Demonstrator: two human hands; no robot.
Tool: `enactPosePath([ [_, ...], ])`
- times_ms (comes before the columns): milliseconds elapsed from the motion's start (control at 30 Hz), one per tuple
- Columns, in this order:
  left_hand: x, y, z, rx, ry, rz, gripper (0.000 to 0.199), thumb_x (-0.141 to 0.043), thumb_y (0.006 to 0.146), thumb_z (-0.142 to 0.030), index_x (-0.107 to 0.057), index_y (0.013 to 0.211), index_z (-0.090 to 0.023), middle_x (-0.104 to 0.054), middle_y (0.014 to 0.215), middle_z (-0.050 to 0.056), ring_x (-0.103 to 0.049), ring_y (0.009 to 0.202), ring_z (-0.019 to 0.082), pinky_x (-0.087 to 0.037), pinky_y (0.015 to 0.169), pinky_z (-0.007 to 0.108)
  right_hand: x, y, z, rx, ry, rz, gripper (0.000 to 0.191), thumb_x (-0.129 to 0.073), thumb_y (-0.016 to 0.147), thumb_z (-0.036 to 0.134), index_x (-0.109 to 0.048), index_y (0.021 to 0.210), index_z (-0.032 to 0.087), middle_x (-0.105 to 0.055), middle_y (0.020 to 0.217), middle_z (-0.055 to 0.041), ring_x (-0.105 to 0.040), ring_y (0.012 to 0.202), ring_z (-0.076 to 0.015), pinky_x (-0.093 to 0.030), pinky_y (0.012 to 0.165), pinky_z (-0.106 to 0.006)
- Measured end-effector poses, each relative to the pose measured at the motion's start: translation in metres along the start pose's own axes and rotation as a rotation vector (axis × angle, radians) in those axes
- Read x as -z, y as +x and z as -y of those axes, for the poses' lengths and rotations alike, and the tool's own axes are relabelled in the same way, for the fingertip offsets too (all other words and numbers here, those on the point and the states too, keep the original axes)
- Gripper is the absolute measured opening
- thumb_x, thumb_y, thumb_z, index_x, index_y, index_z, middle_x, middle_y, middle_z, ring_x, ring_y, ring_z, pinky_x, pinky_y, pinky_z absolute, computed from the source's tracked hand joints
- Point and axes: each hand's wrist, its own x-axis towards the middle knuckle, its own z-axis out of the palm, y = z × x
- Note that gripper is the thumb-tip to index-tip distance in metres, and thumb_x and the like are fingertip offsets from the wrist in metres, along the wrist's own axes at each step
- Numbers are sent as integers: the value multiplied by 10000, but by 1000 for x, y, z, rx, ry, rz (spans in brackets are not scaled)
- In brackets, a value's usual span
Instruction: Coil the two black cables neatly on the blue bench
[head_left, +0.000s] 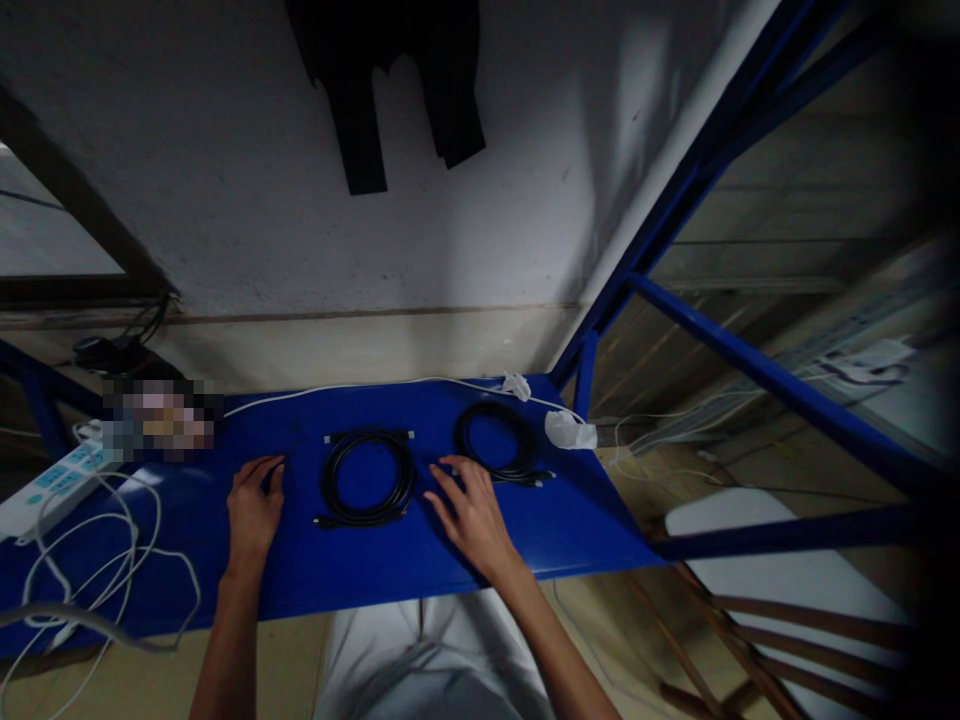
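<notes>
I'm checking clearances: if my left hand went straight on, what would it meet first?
The left hand would probably meet the thin white cable near the far edge of the blue tabletop; the hand's height is hard to judge.

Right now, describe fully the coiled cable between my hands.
The coiled cable is black and shiny, like plastic, looped several times into a ring. Pale-tipped ends stick out at upper left and upper right, a dark one at lower left. It lies flat on the blue table; neither the left hand nor the right hand appears to touch it.
</notes>
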Motion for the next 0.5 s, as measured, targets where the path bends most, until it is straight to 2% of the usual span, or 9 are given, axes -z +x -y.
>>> enactPosePath([
  [33, 1, -1, -1, 11, 1, -8, 331, -531, 1015, -385, -780, 1111, -189, -750, 1167, 135, -693, 1095, 310, -547, 1045, 500, 11, -5, -16, -25, -46, -37, 449, -615, 1090, 332, -578, 1525, 228, -598, 1481, -177, -566, 1378, -332, -519, 1123, -559],
  [133, 4, -3, -7, 31, 16, -52, 321, -560, 1010, -401, -777, 1091, -179, -750, 1130, 141, -693, 1069, 314, -554, 1027, 502, 35, -23, -60, -92, -183, 2, 556, -652, 1066, 403, -534, 1578, 220, -532, 1587, -184, -528, 1439, -372, -489, 1159, -597],
  [233, 8, -4, -16, 58, 38, -132, 316, -602, 1002, -439, -761, 1076, -176, -739, 1086, 131, -684, 1043, 311, -547, 1026, 502, 41, -38, -86, -115, -247, 54, 520, -626, 1076, 433, -571, 1545, 214, -626, 1486, -166, -566, 1393, -368, -489, 1157, -593],
  [367, 13, -5, -30, 79, 48, -239, 368, -686, 969, -535, -735, 1049, -179, -715, 1044, 109, -667, 1037, 301, -541, 1014, 479, 35, -43, -92, -136, -256, 65, 366, -560, 1107, 403, -671, 1413, 236, -710, 1319, -141, -629, 1280, -345, -519, 1099, -557],
  [500, 17, -6, -37, 83, 41, -278, 385, -693, 969, -565, -711, 1020, -184, -705, 1021, 91, -665, 1009, 278, -539, 991, 445, 34, -41, -91, -137, -224, 62, 290, -560, 1112, 404, -715, 1281, 227, -730, 1248, -132, -656, 1177, -328, -531, 1035, -524],
])
